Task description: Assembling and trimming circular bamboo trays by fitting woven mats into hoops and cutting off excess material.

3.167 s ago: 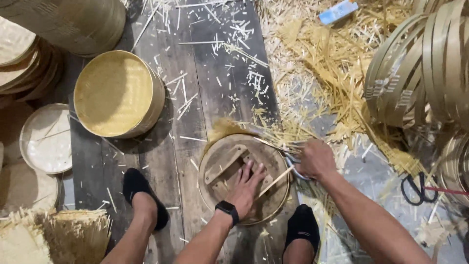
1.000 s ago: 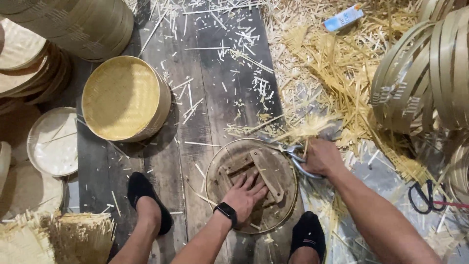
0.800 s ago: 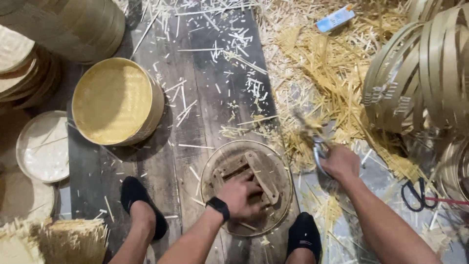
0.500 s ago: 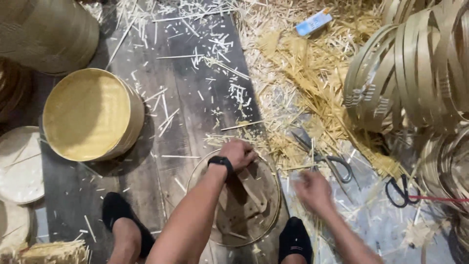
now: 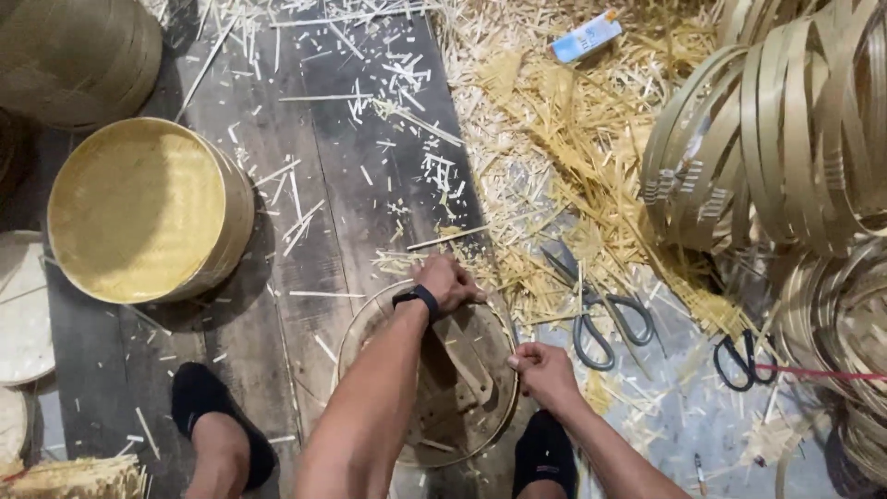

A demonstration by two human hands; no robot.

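Many bamboo scraps (image 5: 554, 139), dark plank floor (image 5: 333, 212)

round bamboo frame (image 5: 434, 407) between the feet, scissors (image 5: 601, 310) just right, woven basket (image 5: 139, 222) far left

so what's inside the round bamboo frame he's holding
Inside the round bamboo frame, flat wooden cross slats show near the middle. The left hand grips the far rim, the right hand the near-right edge; the left forearm covers the rest.

I see a dark wooden plank floor (image 5: 314, 194) strewn with pale bamboo shavings (image 5: 573, 139); stacked bent bamboo hoops (image 5: 785, 129) rise rightward.
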